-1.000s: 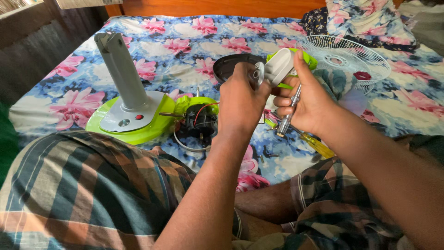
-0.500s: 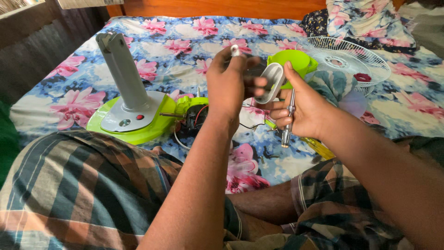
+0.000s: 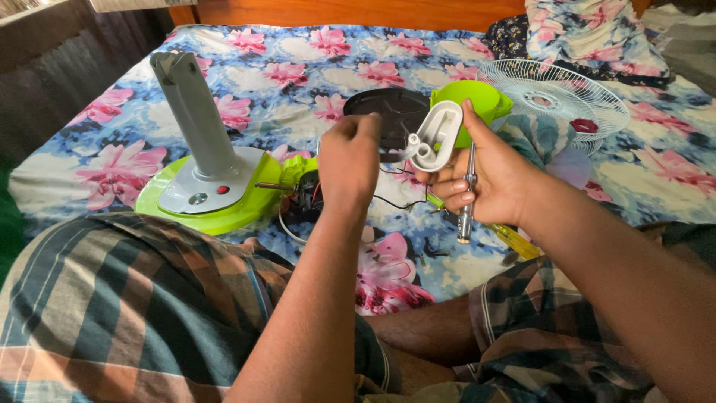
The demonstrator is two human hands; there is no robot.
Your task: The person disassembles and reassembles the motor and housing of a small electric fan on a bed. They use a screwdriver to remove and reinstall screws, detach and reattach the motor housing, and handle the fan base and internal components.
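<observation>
White plastic fan part (image 3: 435, 136), long axis tilted up-right, held in right hand (image 3: 498, 175)'s grip, left hand (image 3: 349, 160) pinching its lower end.

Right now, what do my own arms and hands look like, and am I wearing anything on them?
Both arms are bare right up to where the picture cuts them off: no sleeves show. The left hand and the right hand wear no gloves, and no watch, ring or bracelet shows on either. The only clothing in sight is plaid cloth in orange, grey and dark green over the legs.
</observation>
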